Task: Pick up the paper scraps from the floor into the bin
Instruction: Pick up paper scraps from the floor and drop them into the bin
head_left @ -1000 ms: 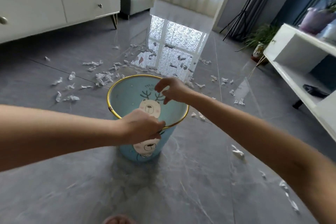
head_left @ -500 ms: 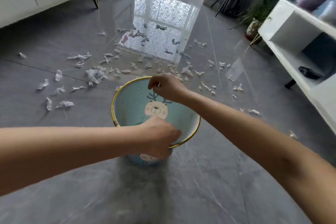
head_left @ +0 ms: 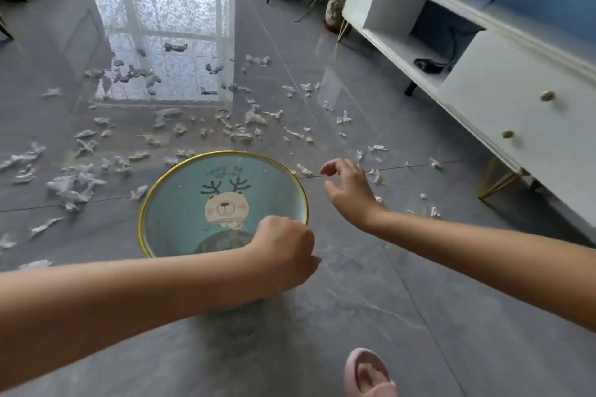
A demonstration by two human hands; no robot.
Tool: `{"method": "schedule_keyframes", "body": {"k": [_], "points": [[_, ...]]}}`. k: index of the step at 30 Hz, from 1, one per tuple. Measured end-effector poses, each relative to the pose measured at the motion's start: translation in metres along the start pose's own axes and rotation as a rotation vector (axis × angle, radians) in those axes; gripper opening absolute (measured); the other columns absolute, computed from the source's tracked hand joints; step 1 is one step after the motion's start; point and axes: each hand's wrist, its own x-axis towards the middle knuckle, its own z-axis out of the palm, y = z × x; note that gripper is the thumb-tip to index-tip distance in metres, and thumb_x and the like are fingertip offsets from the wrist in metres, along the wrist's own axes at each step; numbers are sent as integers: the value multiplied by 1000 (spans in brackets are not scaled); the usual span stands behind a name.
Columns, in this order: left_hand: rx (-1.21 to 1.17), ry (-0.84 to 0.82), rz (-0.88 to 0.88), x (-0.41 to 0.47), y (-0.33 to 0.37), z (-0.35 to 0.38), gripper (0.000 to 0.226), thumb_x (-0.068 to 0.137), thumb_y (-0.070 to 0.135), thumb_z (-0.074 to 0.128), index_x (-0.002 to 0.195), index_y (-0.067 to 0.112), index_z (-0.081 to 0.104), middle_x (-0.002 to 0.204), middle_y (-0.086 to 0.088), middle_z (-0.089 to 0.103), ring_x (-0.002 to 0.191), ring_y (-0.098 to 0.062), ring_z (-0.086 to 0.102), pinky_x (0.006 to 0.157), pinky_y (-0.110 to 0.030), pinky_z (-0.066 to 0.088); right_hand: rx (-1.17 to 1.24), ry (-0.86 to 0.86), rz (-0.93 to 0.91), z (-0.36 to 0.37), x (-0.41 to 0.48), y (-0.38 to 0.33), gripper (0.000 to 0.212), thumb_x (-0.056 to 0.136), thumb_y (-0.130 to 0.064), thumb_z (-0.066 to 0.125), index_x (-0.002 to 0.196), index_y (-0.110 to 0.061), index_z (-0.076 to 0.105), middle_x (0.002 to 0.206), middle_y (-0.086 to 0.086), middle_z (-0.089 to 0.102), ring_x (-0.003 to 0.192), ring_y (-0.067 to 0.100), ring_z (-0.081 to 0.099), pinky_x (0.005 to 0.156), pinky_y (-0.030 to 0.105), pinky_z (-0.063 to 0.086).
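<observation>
Now left hand grips the bin rim
Right hand hovers open, empty, near floor scraps

Glossy grey tile floor, white cabinet rt, window glare

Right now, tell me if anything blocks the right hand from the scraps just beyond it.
Nothing visible does. The open right hand hovers over bare grey tile floor, with white crumpled paper scraps lying right beside its fingers, apart from the gold-rimmed teal bin.
</observation>
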Motion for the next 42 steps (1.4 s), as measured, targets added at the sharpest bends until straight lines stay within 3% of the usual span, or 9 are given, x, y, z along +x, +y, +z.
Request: {"method": "schedule_keyframes", "body": {"k": [5,10,13,17,21,26,31,36,42], "points": [[66,-65,-90,21,13,-6,19,87,8,49,102,10,61,105,-6,64,97,-26,63,66,-26,40,-333,-325,185,-29,15,70,37,83,-16,51,120,-17,48,123,8,49,122,28,37,99,32,29],[-95,5,-244,32,30,-20,20,84,15,50,96,15,34,101,-9,63,95,-31,61,48,-29,23,-319,-385,319,-30,46,128,49,86,-18,51,133,-15,37,142,13,35,134,30,28,105,33,26],[-81,71,-227,53,55,-32,23,83,16,48,96,16,28,93,-7,63,89,-32,61,52,-28,25,-386,-432,296,-16,51,183,53,88,-22,50,137,-16,30,146,15,25,139,32,19,111,40,20],[-9,126,-176,93,91,-37,26,83,18,46,102,21,28,82,-1,58,87,-30,62,58,-28,30,-416,-225,350,-16,44,272,62,86,-37,53,139,-18,28,142,12,31,133,31,25,109,43,24],[7,207,-113,129,117,-23,28,81,19,47,99,23,26,91,-3,64,85,-29,64,56,-28,31,-275,-1,690,-25,17,353,99,74,-58,65,147,-19,11,153,14,13,143,32,4,112,54,2],[37,259,-81,152,124,-10,44,41,11,72,72,16,42,42,-6,52,32,-31,50,43,-16,3,-52,148,1032,-35,15,415,105,72,-67,59,149,-21,4,156,17,-1,145,31,-4,112,52,-9],[13,253,-32,167,123,-6,42,30,13,72,65,13,49,33,-4,42,22,-28,39,44,-12,-1,-63,169,888,-35,40,447,87,84,-58,50,149,-14,11,156,15,12,144,27,7,116,43,1],[-19,278,1,173,110,3,26,46,21,57,69,13,46,38,-3,44,28,-28,41,35,-18,18,-72,20,754,-31,81,454,59,97,-44,32,149,-22,14,157,4,14,144,24,12,115,40,1],[-65,269,14,173,103,6,26,49,24,56,72,15,47,42,-1,45,33,-26,42,34,-20,22,96,128,485,-3,77,429,61,79,-33,32,126,-1,55,141,14,47,132,26,42,111,35,30]]}}
